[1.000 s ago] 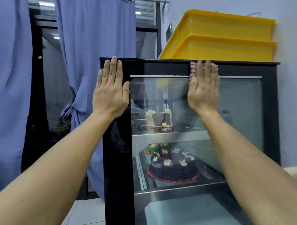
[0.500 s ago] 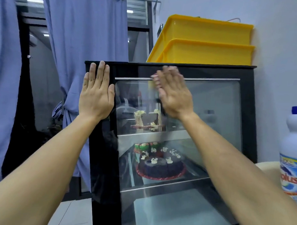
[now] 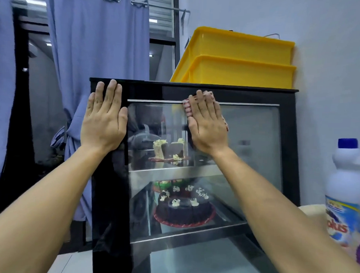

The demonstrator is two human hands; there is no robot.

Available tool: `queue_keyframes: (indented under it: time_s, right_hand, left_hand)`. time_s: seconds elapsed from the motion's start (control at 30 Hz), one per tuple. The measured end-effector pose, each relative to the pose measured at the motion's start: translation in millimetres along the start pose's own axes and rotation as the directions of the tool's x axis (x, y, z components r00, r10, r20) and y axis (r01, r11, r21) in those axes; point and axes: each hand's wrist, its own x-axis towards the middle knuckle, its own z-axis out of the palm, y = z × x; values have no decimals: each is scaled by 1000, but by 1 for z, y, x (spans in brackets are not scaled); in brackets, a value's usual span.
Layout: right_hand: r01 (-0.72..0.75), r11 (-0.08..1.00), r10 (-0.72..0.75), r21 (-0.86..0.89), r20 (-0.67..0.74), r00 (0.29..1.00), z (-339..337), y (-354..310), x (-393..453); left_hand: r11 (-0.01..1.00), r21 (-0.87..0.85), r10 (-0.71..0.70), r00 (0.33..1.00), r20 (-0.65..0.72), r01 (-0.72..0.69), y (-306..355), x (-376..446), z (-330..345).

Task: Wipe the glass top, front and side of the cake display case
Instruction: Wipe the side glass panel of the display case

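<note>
You stand in a small cake shop: a glass display case (image 3: 194, 177) holds decorated cakes (image 3: 182, 210), with yellow crates (image 3: 238, 62) stacked on top.

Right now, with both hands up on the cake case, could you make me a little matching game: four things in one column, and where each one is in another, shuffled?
Things
1. yellow crates
2. chocolate cake
3. checked cloth
4. white bottle

Places
A. under the right hand, against the glass front
B. at the right edge of the view, beside the display case
C. stacked on top of the case
D. on the lower shelf inside the case

Pairs: 1-C, 2-D, 3-A, 4-B
</note>
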Motion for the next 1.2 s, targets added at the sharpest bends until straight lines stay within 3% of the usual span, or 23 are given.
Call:
queue_keyframes:
  time_s: [0.1, 0.23, 0.37, 0.43, 0.5, 0.53, 0.6, 0.67, 0.7, 0.77, 0.83, 0.9, 0.97, 1.03, 1.1, 1.17, 1.2]
  right_hand:
    - [-9, 1000, 9, 8, 4, 1000, -3, 22, 0]
    - [-336, 941, 335, 40, 25, 942, -6, 64, -3]
    - [-676, 731, 668, 88, 104, 737, -26, 126, -4]
    - [-779, 618, 762, 101, 165, 626, -39, 148, -5]
    - [-819, 564, 797, 104, 191, 573, -42, 140, -4]
    - [-798, 595, 781, 99, 164, 602, -38, 123, -3]
    - [-624, 778, 622, 73, 45, 781, -25, 69, -1]
    - [-298, 954, 298, 23, 4, 955, -8, 2, 2]
    - [-151, 988, 151, 16, 10, 988, -1, -28, 3]
    - [57, 997, -59, 50, 25, 998, 4, -61, 8]
    - [147, 987, -151, 66, 45, 988, 3, -53, 10]
    - [96, 994, -100, 44, 77, 992, -1, -17, 6]
    - [-117, 992, 111, 51, 98, 989, -10, 28, 3]
    - [-415, 905, 404, 98, 112, 908, -22, 72, 6]
    - [-694, 698, 678, 177, 149, 720, -37, 103, 11]
    - [-839, 500, 829, 215, 163, 536, -46, 118, 14]
    - [-868, 448, 862, 216, 154, 483, -46, 115, 15]
  left_hand:
    - [1000, -1, -7, 1000, -5, 7, 0, -1, 1]
    - [1000, 0, -3, 1000, -2, 3, 0, -1, 0]
    - [1000, 0, 1, 1000, -10, -1, -1, 0, 0]
    - [1000, 7, 6, 1000, -20, -5, 0, 1, 1]
    - [1000, 16, 1, 1000, -26, -1, -1, 1, 1]
    - [1000, 19, 2, 1000, -25, -1, -1, 1, 1]
    - [1000, 17, 3, 1000, -10, -2, 1, 1, 0]
    - [1000, 11, -6, 1000, -11, 6, 2, 1, 0]
    - [1000, 9, -8, 1000, -12, 8, 2, 1, 0]
    - [1000, 5, -11, 1000, -14, 11, 2, -1, 0]
    - [1000, -1, -2, 1000, -7, 2, 2, 0, -2]
    - [1000, -4, 10, 1000, 3, -10, 1, 1, -2]
    - [1000, -5, 10, 1000, -1, -10, 0, 0, -2]
    - [1000, -9, 4, 1000, -14, -4, -1, -1, -1]
    - [1000, -7, 10, 1000, -25, -11, -1, -1, 0]
    - [1000, -6, 11, 1000, -30, -11, -1, -1, 0]
    - [1000, -5, 12, 999, -38, -12, 0, -1, 1]
